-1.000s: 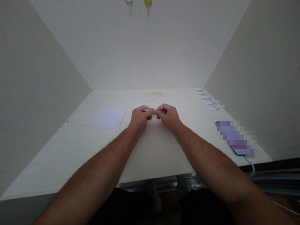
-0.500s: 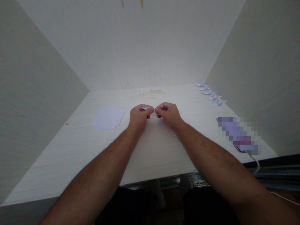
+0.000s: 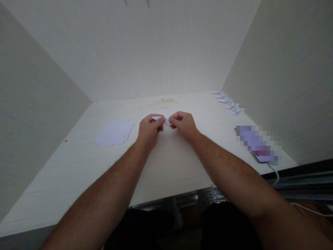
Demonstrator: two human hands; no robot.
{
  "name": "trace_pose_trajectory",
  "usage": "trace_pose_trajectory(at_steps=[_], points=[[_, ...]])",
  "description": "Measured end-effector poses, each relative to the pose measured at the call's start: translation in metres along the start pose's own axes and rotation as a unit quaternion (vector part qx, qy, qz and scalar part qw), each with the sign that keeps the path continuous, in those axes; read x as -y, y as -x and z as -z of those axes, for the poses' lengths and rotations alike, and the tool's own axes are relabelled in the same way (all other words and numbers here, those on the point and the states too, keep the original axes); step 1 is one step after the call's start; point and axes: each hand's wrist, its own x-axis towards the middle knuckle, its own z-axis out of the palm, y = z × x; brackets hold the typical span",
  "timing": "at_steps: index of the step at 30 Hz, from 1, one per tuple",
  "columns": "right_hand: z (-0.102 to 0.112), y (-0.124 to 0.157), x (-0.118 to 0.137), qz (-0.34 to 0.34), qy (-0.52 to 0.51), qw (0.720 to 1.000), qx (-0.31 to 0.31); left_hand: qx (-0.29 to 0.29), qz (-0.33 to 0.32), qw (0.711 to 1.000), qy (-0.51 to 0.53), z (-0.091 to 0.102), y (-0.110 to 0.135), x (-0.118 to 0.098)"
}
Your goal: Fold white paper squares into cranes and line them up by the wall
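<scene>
Between my hands, above the middle of the white table (image 3: 171, 166), is a small piece of folded white paper (image 3: 167, 121). My left hand (image 3: 151, 125) pinches it from the left, and one pointed part sticks up behind the thumb. From the other side my right hand (image 3: 182, 124) grips its right end between thumb and fingertips. Much of the paper is hidden by the fingers, so its full shape cannot be made out.
A stack of white paper sheets (image 3: 114, 132) lies left of my hands. Several folded paper cranes (image 3: 236, 110) stand in a row at the back right. Nearer on the right lies a phone (image 3: 256, 144), its screen blurred, with a white cable (image 3: 276, 173). Walls (image 3: 156, 52) enclose the table.
My hands have drawn slightly apart, and more of the folded paper shows between them. The whole view has shifted a little; the stack, cranes and phone stay in place on the table.
</scene>
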Motion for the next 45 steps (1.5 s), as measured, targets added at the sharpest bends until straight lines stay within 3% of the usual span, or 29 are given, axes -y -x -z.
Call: trace_pose_trajectory(at_steps=[6, 13, 22, 32, 40, 45], points=[[-0.001, 0.0, 0.002, 0.009, -0.006, 1.0, -0.009, 0.045, 0.046, 0.998, 0.021, -0.001, 0.002, 0.001], [-0.004, -0.001, -0.004, 0.021, -0.014, 1.0, 0.0, 0.015, 0.015, 1.0, -0.007, -0.002, 0.002, 0.002], [-0.004, -0.002, -0.012, 0.063, 0.043, 0.997, 0.003, 0.006, 0.001, 1.0, -0.022, -0.002, 0.0, 0.002], [-0.002, 0.002, -0.003, 0.096, 0.133, 0.986, 0.014, -0.01, -0.023, 0.997, -0.075, 0.002, -0.004, 0.003], [-0.005, 0.004, 0.004, 0.082, 0.115, 0.99, 0.002, -0.024, -0.042, 0.998, -0.047, -0.002, -0.003, 0.003], [-0.005, 0.004, 0.002, 0.079, 0.085, 0.993, 0.014, -0.013, -0.012, 1.0, -0.025, -0.006, 0.002, 0.0]])
